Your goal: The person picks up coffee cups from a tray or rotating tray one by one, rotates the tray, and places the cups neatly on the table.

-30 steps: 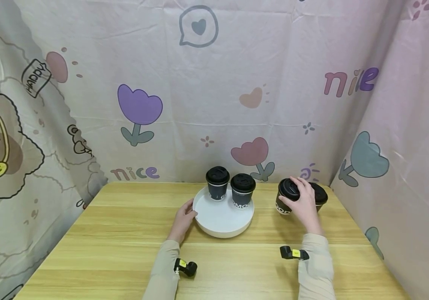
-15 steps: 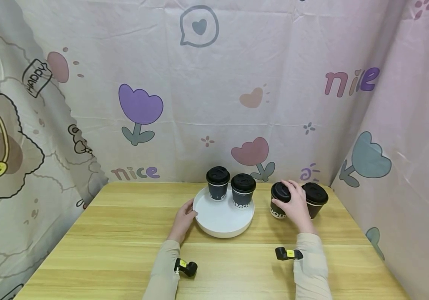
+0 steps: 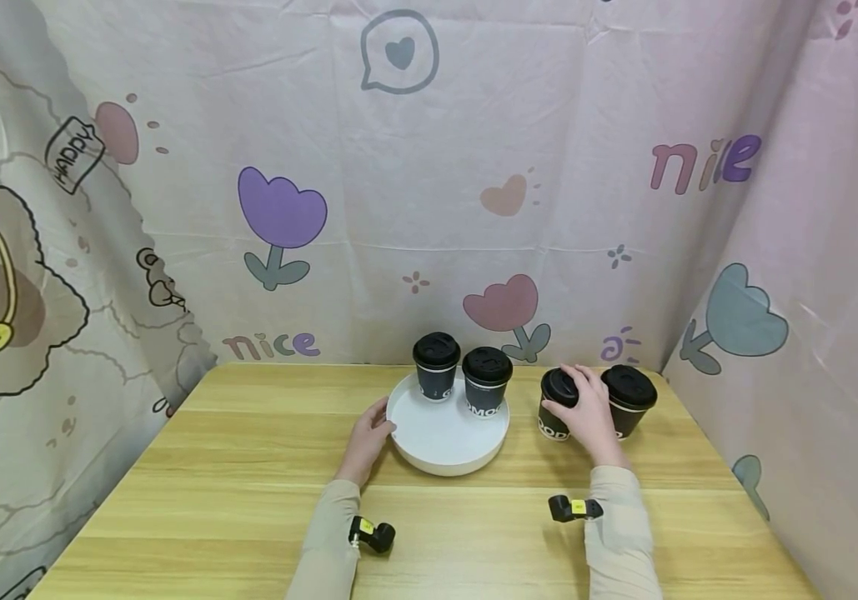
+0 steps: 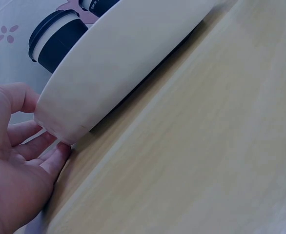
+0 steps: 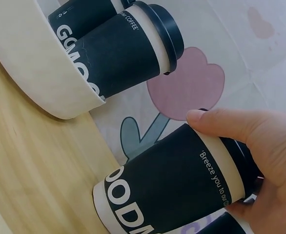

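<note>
A round white tray with a raised rim stands on the table, two lidded black paper coffee cups upright on it: a back-left cup and a front-right cup. At the tray's left side, my left hand holds the rim, thumb on the upper edge and fingers underneath in the left wrist view. To the right of the tray, my right hand grips a third coffee cup around its lid and upper wall. Whether this cup's base touches the table I cannot tell.
Another lidded coffee cup stands just right of my right hand, near the back right of the wooden table. A patterned curtain hangs right behind the table's back edge and along both sides.
My right hand has shifted a little left with the gripped cup, away from the rightmost cup, which now shows more fully. The left hand and tray have stayed put.
</note>
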### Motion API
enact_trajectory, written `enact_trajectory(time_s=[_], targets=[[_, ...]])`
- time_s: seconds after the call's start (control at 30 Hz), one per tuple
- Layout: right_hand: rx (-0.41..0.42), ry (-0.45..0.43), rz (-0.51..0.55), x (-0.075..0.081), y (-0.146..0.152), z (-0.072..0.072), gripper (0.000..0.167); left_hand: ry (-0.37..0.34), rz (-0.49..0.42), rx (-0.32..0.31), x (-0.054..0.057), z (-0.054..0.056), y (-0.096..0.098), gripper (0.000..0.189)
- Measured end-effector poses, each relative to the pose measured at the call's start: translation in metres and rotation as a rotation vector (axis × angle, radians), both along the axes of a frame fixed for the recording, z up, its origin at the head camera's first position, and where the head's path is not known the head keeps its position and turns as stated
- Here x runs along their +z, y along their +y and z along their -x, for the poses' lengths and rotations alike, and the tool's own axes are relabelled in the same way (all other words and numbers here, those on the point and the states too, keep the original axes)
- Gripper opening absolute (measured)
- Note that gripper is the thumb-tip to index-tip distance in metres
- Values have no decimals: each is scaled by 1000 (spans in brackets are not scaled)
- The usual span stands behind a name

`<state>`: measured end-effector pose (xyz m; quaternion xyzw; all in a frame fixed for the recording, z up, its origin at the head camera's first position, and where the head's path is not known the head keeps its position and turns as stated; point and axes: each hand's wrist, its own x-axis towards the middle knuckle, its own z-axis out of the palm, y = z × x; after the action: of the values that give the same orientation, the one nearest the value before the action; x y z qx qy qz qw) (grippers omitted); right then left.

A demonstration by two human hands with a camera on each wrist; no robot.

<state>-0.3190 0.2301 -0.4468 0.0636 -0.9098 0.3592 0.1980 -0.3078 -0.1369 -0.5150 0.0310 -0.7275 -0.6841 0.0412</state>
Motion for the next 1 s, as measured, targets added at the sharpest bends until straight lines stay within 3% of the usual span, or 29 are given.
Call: enact_trajectory(time_s=[0.37,0.67,1.0], targets=[[-70,-13,-12,3,-1,-2,65,1,-4,0,1,-1,0,62],[-97,36,-37,3,-1,-4,61,1,-2,-3,-1,0,-1,62],[-98,-32,-53,8,0,-6,65,-1,4,-5,-1,0,-1,62]])
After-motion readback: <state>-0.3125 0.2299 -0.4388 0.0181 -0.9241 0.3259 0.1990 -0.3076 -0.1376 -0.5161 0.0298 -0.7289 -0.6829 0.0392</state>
